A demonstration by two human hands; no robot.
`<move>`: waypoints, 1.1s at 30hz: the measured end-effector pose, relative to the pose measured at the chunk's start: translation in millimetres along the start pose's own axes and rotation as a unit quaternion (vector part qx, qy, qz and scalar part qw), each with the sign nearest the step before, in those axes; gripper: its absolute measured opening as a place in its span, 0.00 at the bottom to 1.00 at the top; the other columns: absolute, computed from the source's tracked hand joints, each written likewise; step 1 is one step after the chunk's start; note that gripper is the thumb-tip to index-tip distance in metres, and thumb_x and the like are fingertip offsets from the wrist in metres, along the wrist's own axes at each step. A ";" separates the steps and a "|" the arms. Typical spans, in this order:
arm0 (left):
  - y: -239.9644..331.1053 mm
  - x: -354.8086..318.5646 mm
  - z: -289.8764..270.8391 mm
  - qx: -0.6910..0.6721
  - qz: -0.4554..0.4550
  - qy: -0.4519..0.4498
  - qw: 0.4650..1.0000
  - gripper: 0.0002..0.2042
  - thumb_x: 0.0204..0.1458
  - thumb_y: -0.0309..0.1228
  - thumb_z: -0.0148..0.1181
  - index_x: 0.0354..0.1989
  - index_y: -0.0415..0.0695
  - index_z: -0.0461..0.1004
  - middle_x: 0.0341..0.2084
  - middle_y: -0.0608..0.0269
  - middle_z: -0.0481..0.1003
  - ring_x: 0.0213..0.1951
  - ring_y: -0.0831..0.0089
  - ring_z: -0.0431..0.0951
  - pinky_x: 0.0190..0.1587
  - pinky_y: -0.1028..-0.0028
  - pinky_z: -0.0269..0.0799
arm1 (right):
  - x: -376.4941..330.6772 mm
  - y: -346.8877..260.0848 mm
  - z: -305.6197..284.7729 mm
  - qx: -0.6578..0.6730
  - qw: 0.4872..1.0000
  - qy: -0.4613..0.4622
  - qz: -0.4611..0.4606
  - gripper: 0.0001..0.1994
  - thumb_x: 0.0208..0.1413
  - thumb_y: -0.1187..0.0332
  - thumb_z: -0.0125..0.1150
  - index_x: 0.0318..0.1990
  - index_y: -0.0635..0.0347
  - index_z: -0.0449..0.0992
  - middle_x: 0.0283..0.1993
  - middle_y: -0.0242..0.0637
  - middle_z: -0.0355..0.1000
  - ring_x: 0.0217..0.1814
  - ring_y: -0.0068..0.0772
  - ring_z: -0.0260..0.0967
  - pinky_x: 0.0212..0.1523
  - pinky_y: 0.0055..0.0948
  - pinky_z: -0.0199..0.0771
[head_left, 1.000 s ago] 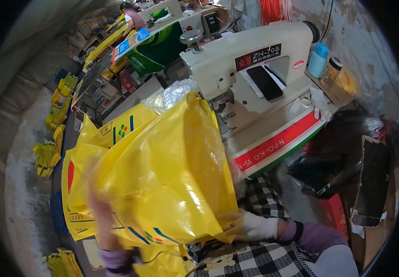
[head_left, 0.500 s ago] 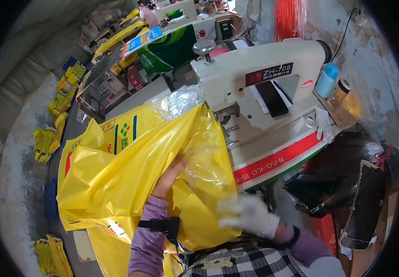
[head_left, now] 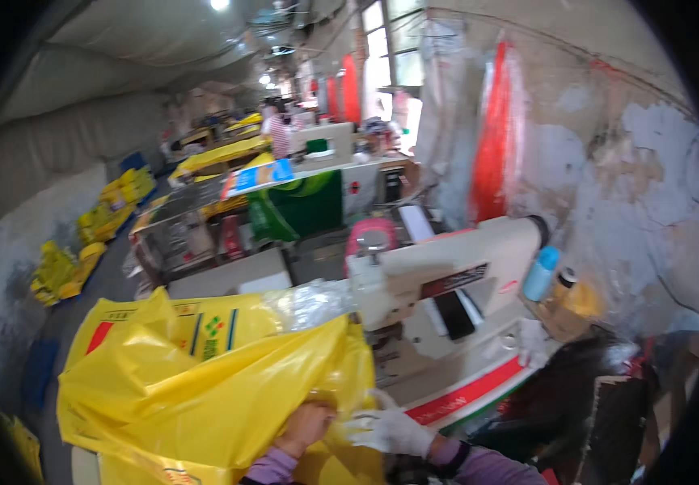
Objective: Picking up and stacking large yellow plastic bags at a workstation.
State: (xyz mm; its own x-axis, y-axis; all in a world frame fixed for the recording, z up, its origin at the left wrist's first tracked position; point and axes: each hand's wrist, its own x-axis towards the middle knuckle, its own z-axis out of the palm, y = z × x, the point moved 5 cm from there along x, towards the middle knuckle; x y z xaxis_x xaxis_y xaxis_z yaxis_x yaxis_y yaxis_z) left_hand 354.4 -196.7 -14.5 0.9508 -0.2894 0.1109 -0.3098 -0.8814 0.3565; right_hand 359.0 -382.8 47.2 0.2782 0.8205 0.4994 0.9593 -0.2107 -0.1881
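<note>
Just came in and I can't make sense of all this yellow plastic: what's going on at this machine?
A person at a white industrial sewing machine is handling a big yellow plastic bag. The bare left hand presses into the bag's lower edge; the right hand, in a white glove, rests on it just beside the machine. More yellow printed bags lie flat behind it.

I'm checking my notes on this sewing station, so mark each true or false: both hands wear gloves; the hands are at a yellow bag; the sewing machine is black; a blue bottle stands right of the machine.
1. Both hands wear gloves: false. Only the right hand wears a white glove; the left hand is bare.
2. The hands are at a yellow bag: true.
3. The sewing machine is black: false. It is cream white.
4. A blue bottle stands right of the machine: true.
</note>
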 end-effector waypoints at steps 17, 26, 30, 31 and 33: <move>24.6 10.3 -41.7 -0.290 -0.078 0.055 0.952 0.06 0.46 0.15 0.65 0.31 0.38 0.78 0.26 0.60 0.77 0.30 0.72 0.78 0.34 0.77 0.74 | -13.6 -5.1 -22.0 -0.037 0.950 0.067 0.301 0.30 0.42 0.49 0.72 0.48 0.61 0.76 0.59 0.48 0.67 0.67 0.54 0.56 0.66 0.48 0.55; 15.3 -17.3 -37.3 -0.329 -0.092 0.106 0.934 0.05 0.50 0.15 0.63 0.33 0.36 0.75 0.26 0.65 0.76 0.32 0.78 0.75 0.35 0.78 0.72 | -22.7 -4.1 -24.0 0.033 0.960 0.141 0.239 0.21 0.41 0.52 0.73 0.37 0.58 0.81 0.65 0.50 0.62 0.70 0.58 0.51 0.68 0.54 0.48; 18.8 -18.2 -41.1 -0.323 -0.101 0.128 0.932 0.06 0.50 0.14 0.62 0.33 0.37 0.75 0.25 0.62 0.77 0.29 0.77 0.76 0.34 0.79 0.72 | -24.7 -9.2 -13.6 -0.007 0.943 0.119 0.310 0.20 0.44 0.49 0.69 0.29 0.58 0.81 0.64 0.51 0.63 0.71 0.58 0.49 0.70 0.53 0.44; 17.9 -15.3 -40.2 -0.330 -0.104 0.124 0.930 0.05 0.50 0.14 0.61 0.33 0.37 0.75 0.25 0.62 0.76 0.28 0.78 0.75 0.34 0.79 0.72 | -21.5 -9.0 -10.6 -0.009 0.942 0.120 0.314 0.20 0.44 0.49 0.69 0.29 0.58 0.81 0.64 0.51 0.63 0.71 0.58 0.49 0.70 0.53 0.44; 15.2 -13.6 -37.4 -0.326 -0.093 0.142 0.930 0.06 0.50 0.14 0.61 0.33 0.37 0.76 0.25 0.62 0.76 0.28 0.78 0.75 0.33 0.79 0.71 | -15.7 -7.1 4.1 0.023 0.946 0.062 0.318 0.19 0.47 0.48 0.66 0.29 0.57 0.81 0.65 0.49 0.63 0.72 0.57 0.48 0.71 0.54 0.41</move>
State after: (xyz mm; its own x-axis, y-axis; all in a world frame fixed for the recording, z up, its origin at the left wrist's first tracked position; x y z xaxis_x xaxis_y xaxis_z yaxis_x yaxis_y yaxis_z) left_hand 337.0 -192.2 24.2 0.9792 0.0374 0.1992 -0.1593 -0.4660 0.8703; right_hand 347.7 -392.0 37.1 0.8040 0.4673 0.3677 0.5944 -0.6153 -0.5178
